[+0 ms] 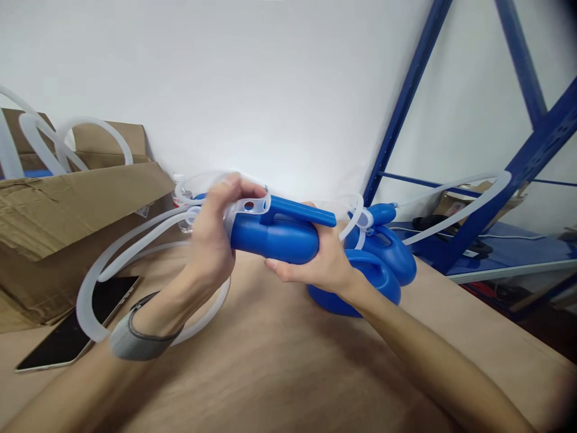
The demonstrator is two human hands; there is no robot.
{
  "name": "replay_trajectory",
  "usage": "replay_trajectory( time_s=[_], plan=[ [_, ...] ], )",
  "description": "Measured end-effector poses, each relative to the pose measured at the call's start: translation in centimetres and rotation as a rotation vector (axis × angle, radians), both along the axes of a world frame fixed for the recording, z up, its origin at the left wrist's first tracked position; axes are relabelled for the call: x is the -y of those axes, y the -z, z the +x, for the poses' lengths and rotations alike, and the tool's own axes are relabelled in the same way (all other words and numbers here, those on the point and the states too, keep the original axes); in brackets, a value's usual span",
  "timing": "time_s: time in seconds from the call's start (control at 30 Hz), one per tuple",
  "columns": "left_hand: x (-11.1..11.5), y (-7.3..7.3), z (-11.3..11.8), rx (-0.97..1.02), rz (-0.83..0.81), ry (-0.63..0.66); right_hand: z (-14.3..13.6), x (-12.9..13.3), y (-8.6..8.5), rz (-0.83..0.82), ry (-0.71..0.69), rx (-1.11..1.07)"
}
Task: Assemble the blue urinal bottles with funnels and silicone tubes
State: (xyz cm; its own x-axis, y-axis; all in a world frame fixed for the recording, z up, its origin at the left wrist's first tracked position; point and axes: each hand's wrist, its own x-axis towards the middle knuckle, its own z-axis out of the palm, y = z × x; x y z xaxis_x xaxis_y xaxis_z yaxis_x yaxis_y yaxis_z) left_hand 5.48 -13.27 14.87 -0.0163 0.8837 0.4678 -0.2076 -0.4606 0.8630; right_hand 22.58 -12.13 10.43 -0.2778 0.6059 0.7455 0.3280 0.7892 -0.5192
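Held sideways above the table is a blue plastic bottle (274, 240) with a long handle along its upper side. My left hand (210, 225) is closed round its left end, where a clear plastic piece (252, 206) with round holes lies beside the handle. The neck is hidden behind my fingers. My right hand (327, 258) grips the bottle's rounded right end, thumb underneath. A translucent white tube (88, 300) loops out from near my left hand and down to the table. More blue bottles (378, 279) with white tubes lie just beyond my right hand.
An open cardboard box (90, 201) with white tubing stands at the left. A dark-screened phone or tablet (58, 343) lies before it on the wooden table (270, 367). Right of the table is a blue metal shelf (514, 237) holding several items. A white wall (252, 90) stands behind.
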Motion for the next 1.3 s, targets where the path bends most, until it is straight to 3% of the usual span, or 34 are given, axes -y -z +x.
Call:
replay_trajectory(
  time_s=[0.1, 0.3, 0.43, 0.57, 0.8, 0.93, 1.07, 1.3],
  plan=[
    [-1.1, 0.5, -0.1, 0.008, -0.086, -0.043, 0.1, -0.4, 0.1, 0.036, -0.005, 0.05],
    [-2.8, 1.2, -0.7, -0.073, -0.212, 0.059, 1.3, -2.0, 0.8, 0.05, -0.003, 0.138],
    [-2.8, 1.5, -0.3, -0.052, -0.271, -0.027, 1.5, -2.6, 1.5, 0.146, -0.03, 0.112],
    [-2.4, 1.9, 0.3, 0.022, -0.197, 0.028, 1.3, -2.4, 1.4, 0.173, -0.084, 0.085],
    [-0.7, 2.0, 0.3, 0.019, 0.142, 0.041, 1.2, -0.1, -0.9, 0.17, -0.147, 0.066],
    [-0.3, 2.5, 0.4, 0.036, 0.113, 0.116, 1.7, 0.7, -1.8, 0.129, -0.116, 0.122],
    [-0.2, 2.9, 0.5, 0.095, 0.12, 0.212, 2.3, 0.5, -2.2, 0.053, -0.17, 0.135],
    [-1.3, 2.3, -0.1, 0.244, 0.091, 0.284, 1.4, -0.1, -3.2, -0.029, -0.192, 0.081]
  ],
)
